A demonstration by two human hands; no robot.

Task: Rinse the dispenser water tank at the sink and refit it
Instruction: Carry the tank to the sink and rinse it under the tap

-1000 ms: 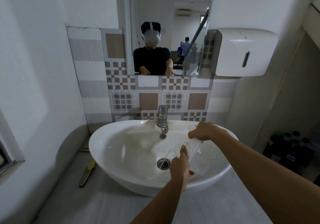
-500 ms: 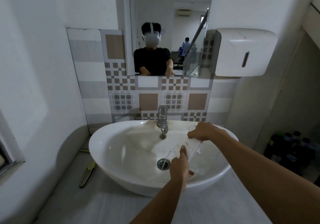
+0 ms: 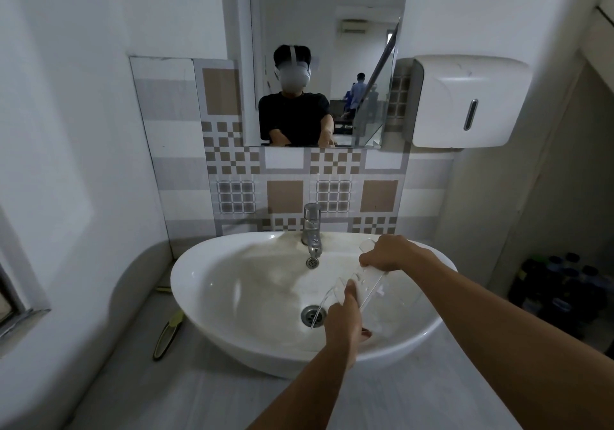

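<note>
Little has moved since the earlier frames: both hands hold the clear water tank (image 3: 367, 281) in the same tilt over the sink (image 3: 232, 283), and a thin stream (image 3: 320, 310) runs from its low end toward the drain (image 3: 312, 316).

The left hand (image 3: 344, 321) has its grip clamped on the lower end, thumb on top. The right hand (image 3: 387, 253) is curled over the raised end, near the rim to the right of the tap (image 3: 312, 230), which looks shut off (no water shows at the spout).

To empty it well, I would keep the low corner aimed at the drain and raise the right end gradually, so the stream stays narrow and does not splash onto the surface (image 3: 216, 396). Wet clear plastic is likely slippery, so both hands should hold firmly until the last water drips out; refitting is not yet begun.
</note>
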